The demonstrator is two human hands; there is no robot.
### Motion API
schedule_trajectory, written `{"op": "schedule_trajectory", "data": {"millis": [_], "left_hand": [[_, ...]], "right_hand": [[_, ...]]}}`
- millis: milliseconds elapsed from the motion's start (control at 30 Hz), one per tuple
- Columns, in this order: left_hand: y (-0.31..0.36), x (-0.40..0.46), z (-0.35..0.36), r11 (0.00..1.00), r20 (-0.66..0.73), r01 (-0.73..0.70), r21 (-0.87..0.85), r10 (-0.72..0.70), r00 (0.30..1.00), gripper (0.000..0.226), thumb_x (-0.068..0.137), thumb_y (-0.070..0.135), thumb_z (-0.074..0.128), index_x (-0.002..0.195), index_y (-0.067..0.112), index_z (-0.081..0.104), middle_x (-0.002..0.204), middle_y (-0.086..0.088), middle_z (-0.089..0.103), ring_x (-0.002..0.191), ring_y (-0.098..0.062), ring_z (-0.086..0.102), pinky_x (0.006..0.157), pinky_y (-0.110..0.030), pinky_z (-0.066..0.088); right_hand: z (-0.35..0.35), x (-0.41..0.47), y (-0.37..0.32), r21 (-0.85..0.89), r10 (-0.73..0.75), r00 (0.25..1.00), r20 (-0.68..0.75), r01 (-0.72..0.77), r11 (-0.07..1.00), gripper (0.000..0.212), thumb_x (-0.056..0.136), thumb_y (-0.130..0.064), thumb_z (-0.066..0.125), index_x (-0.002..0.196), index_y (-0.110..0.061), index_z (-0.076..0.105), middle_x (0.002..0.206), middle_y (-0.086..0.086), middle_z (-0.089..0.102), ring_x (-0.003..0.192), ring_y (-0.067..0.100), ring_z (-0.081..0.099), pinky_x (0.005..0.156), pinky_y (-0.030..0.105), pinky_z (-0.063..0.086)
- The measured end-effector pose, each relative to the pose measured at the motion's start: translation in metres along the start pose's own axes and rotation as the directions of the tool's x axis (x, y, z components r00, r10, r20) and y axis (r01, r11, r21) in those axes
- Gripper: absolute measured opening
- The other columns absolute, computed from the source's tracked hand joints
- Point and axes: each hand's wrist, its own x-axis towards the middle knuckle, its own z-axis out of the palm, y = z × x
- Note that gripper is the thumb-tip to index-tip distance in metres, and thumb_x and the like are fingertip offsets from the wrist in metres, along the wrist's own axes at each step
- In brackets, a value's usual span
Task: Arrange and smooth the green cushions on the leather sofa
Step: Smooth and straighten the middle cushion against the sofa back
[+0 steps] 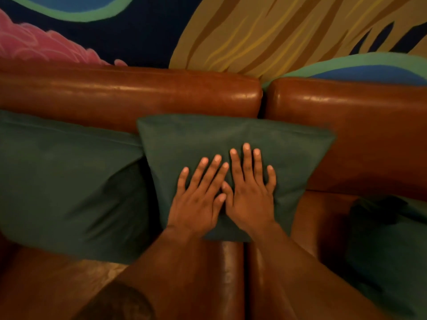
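A dark green cushion (203, 139) leans against the backrest of the brown leather sofa (129, 93), over the gap between two seat sections. My left hand (198, 199) and my right hand (249, 192) lie flat side by side on its front face, fingers straight and spread, pressing the fabric. A larger green cushion (67, 181) leans to the left, its right edge tucked behind the middle one. A third green cushion (388, 250) lies on the seat at the far right, partly out of the frame.
Behind the sofa a wall painted (265, 31) in pink, blue, green and yellow shapes runs across the top. Bare leather seat (231, 273) shows in front of the middle cushion, and bare backrest (369, 135) to its right.
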Motion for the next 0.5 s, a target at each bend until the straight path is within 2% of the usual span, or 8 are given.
{"op": "schedule_trajectory", "data": {"millis": [167,300,500], "left_hand": [[-0.015,0.025,0.028,0.999,-0.083,-0.023,0.039,0.026,0.996,0.064,0.105,0.045,0.023,0.166,0.025,0.014,0.173,0.004,0.008,0.16,-0.017,0.006,0.127,-0.051,0.002],[-0.02,0.027,0.042,0.998,-0.118,-0.043,0.046,0.048,0.992,0.064,0.106,0.046,0.021,0.166,0.024,0.013,0.173,0.004,0.007,0.16,-0.017,0.006,0.126,-0.052,0.002],[-0.026,0.033,0.047,0.994,-0.143,-0.098,0.042,0.103,0.984,0.065,0.106,0.05,0.02,0.165,0.022,0.017,0.173,0.001,0.011,0.16,-0.018,0.008,0.126,-0.053,0.006]], "right_hand": [[0.022,0.023,0.003,-0.043,0.007,0.997,-0.082,-0.011,0.999,0.074,0.104,-0.055,0.032,0.168,-0.029,0.004,0.177,0.002,0.003,0.163,0.02,0.002,0.126,0.053,0.003],[0.033,0.024,0.009,-0.04,-0.007,0.992,-0.128,0.002,0.999,0.075,0.104,-0.056,0.033,0.167,-0.029,0.002,0.177,0.002,0.004,0.163,0.02,0.003,0.126,0.052,0.0],[0.035,0.028,0.018,-0.051,-0.056,0.985,-0.162,0.049,0.998,0.077,0.104,-0.06,0.036,0.167,-0.029,0.005,0.176,0.003,0.007,0.163,0.02,0.006,0.125,0.053,0.005]]}}
